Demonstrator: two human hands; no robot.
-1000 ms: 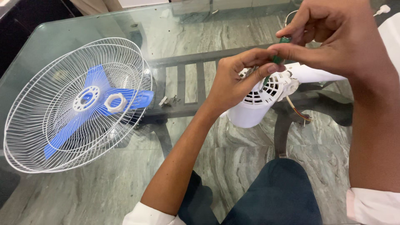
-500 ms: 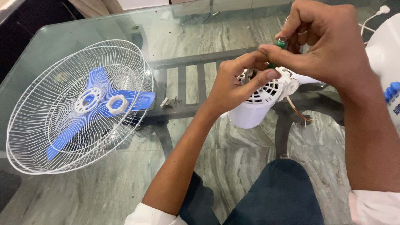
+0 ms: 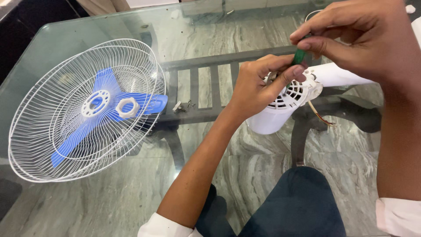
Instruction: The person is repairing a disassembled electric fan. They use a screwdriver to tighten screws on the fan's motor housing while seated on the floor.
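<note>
Both hands [image 3: 351,39] pinch green screwdriver [image 3: 300,56] — white motor [image 3: 280,109].

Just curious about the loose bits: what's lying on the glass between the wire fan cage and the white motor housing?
In the head view, a few small screws lie on the glass table between the fan cage and the motor housing.

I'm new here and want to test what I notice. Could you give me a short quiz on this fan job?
1. True or false: the blue blade lies inside the grille.
2. What colour is the tool in the right hand?
3. The left hand rests at: A) grille B) motor housing C) screws

Key: 1 true; 2 green; 3 B.
</note>
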